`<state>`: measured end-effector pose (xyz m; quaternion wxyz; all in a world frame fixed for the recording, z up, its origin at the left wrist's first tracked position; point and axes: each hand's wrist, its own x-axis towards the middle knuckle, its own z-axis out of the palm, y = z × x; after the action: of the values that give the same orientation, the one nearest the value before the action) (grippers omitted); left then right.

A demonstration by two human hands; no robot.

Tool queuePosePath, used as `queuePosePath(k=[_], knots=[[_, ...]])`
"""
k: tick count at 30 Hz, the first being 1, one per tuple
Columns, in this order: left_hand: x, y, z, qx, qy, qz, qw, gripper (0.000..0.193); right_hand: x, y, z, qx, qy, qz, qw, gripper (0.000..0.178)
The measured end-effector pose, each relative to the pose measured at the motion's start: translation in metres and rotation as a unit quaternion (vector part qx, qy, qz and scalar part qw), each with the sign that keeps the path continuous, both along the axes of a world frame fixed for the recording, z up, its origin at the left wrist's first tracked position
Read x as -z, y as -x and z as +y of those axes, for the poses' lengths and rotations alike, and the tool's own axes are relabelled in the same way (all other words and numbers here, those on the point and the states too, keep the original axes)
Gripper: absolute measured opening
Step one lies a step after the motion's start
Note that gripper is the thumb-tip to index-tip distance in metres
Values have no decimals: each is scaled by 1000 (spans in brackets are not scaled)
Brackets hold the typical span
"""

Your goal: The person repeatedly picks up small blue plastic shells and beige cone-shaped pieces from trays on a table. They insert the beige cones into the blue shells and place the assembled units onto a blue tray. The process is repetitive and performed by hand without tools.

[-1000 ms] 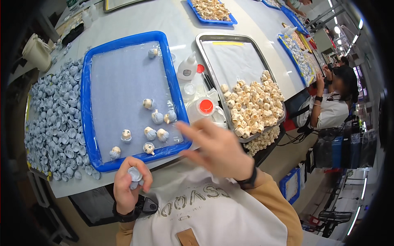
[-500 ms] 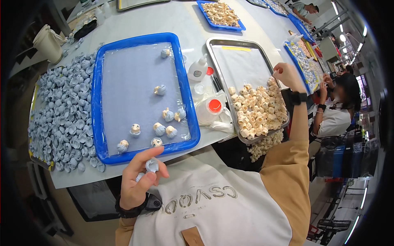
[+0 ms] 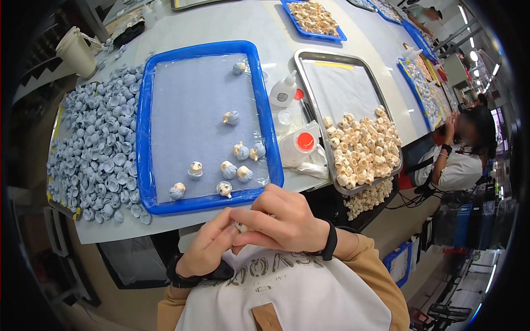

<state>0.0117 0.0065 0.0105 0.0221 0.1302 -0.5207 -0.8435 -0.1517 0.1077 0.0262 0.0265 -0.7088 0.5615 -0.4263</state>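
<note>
My left hand (image 3: 207, 245) and my right hand (image 3: 284, 220) meet before my chest, just below the blue tray's near edge, fingers closed together. Between the fingertips shows a pale sliver of a small doll head (image 3: 241, 227); the fingers cover the rest, and the light blue hair piece in my left hand is hidden. In the blue tray (image 3: 144, 132) several doll heads with blue hair (image 3: 224, 189) lie scattered on a clear sheet. At the right, a metal tray (image 3: 309, 74) holds a heap of bare cream doll heads (image 3: 364, 151).
Loose blue hair pieces (image 3: 105, 149) are heaped at the left. Between the trays stand a white squeeze bottle (image 3: 283, 91) and a red-lidded jar (image 3: 301, 148). Another blue tray (image 3: 314, 21) lies at the back. A co-worker (image 3: 458, 149) sits at the right.
My right hand has come from the metal tray's right edge to join my left. My left hand has moved slightly right and closed over its blue hair piece. The view has shifted a little.
</note>
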Motion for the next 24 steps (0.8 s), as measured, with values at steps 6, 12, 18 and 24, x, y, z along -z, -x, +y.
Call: queuePosePath(k=[6,12,18,24], knots=[[10,-1,-1,-21,0,57,998,27,-2,2,4,-19,0,-62,998,42],[2,2,-3,-97,33,4,995,46,-24,43,20,255,1,-148,956,32],[10,0,-4,-117,12,58,991,43,-29,91,16,252,-154,-12,955,22],[8,-3,-5,-140,20,43,989,39,-28,92,8,236,-162,-16,958,22]])
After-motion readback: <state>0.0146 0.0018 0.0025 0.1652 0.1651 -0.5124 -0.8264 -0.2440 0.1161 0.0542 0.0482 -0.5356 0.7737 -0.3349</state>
